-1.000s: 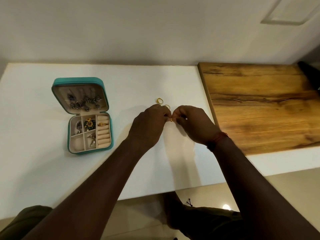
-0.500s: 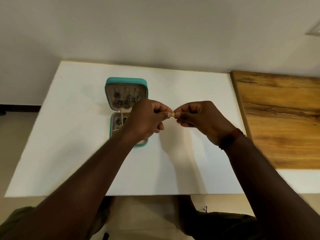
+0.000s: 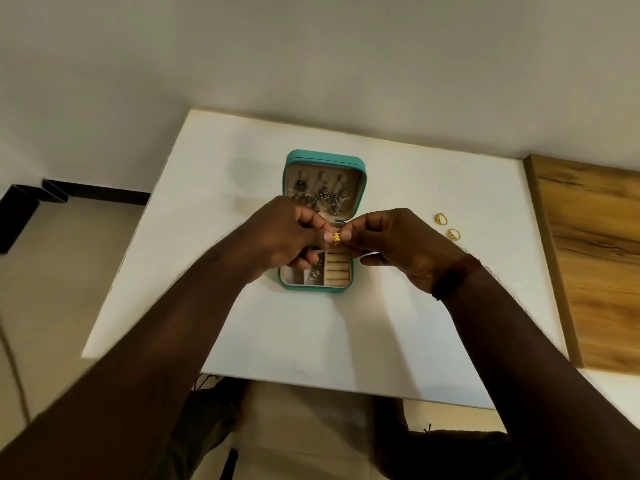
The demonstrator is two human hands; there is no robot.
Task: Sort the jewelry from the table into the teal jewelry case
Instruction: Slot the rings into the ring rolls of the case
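The jewelry case (image 3: pixel 323 161) sits open at centre frame on the white table (image 3: pixel 207 237), lid tilted back with silvery pieces hanging inside it, tray toward you. Starting at the left: your left hand (image 3: pixel 280 237) is curled in tight, thumb and forefinger pinched on one side of a small gold ring (image 3: pixel 335 238). That ring hangs right over the tray, at dead centre, caught between both hands. Your right hand (image 3: pixel 398 244) is closed on the other side of it, fingertips narrow, the other fingers tucked under.

Here's the risk: it's a tiny piece shared by two pinches. Let one side go before the other has a firm hold and it could drop, probably into the wrong compartment or bouncing off the rim onto the table. The ring rolls (image 3: pixel 337 268) at the tray's right look like the target, and your left knuckles are hiding the tray's left compartments, so you would be seating it half blind.

Further right, two more gold rings (image 3: pixel 446 226) lie loose on the table, near the wooden board (image 3: pixel 595 254). Sweep your right wrist back carelessly and you could send them rolling.
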